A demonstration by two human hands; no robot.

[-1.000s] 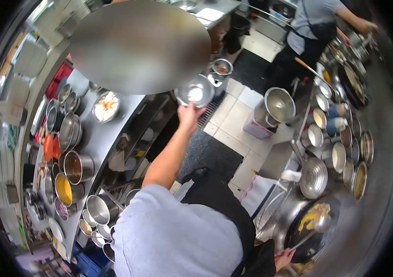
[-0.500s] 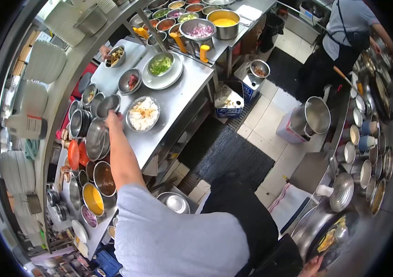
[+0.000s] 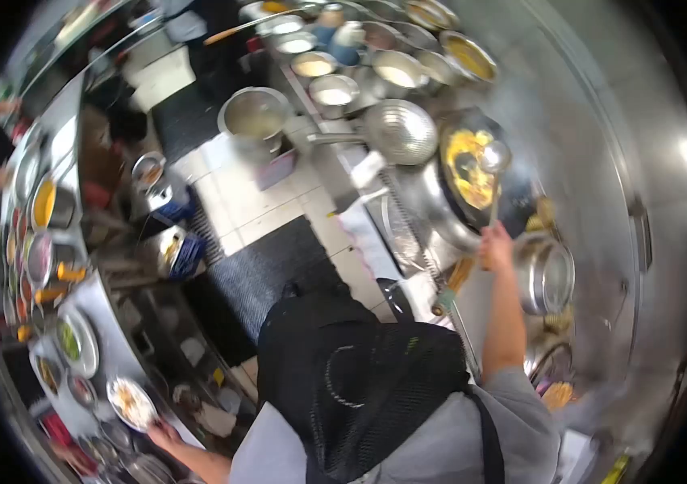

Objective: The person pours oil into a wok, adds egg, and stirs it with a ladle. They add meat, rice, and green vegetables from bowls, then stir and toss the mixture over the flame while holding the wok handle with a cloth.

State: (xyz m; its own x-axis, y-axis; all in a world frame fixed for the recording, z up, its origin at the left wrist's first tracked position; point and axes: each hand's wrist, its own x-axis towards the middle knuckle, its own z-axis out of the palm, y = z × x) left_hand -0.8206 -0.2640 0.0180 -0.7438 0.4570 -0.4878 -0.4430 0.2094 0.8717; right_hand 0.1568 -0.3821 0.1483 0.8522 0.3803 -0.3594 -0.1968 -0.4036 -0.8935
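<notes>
Clearly, the right hand (image 3: 495,244) is closed round the handle of a round metal ladle (image 3: 496,156), its bowl in a dark, smooth wok (image 3: 495,123) at two o'clock, among glossy yellow egg (image 3: 468,165). The left hand (image 3: 164,436) is at the rim of a round bowl (image 3: 112,395) of white rice (blurred, so I can't tell how firmly it grips) towards eight o'clock. A shiny, dimpled strainer (image 3: 400,131) lies at one o'clock; a deep metal pot (image 3: 253,90) of cloudy liquid stands at eleven.
</notes>
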